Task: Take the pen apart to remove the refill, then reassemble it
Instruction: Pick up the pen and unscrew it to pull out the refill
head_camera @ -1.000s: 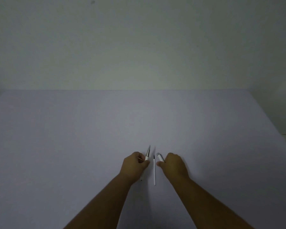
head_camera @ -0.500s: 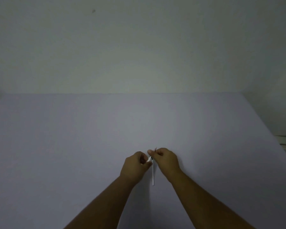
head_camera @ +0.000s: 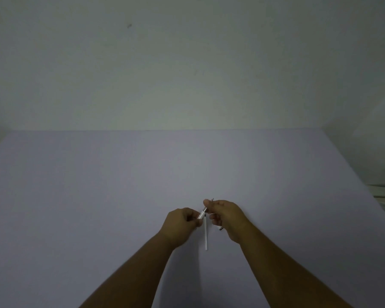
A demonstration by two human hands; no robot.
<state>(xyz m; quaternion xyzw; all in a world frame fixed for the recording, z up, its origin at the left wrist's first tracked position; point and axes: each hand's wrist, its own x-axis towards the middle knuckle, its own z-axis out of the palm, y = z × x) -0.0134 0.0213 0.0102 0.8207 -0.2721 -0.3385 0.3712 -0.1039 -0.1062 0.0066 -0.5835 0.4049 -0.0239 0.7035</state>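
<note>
Both hands have met: left hand (head_camera: 182, 221) pinches the slim white plastic pen barrel (head_camera: 202, 214), right hand (head_camera: 226, 215) grips its metal tip (head_camera: 212, 200). Keep both parts coaxial while twisting; white refill tube (head_camera: 206, 235) lies on the table below.

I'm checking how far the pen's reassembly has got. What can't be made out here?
- Head view: the joint of the pen parts is covered by the fingers of the left hand and right hand.
- The small dark piece by the right hand: too small to identify.
- The refill's far end: hidden behind the hands.
</note>
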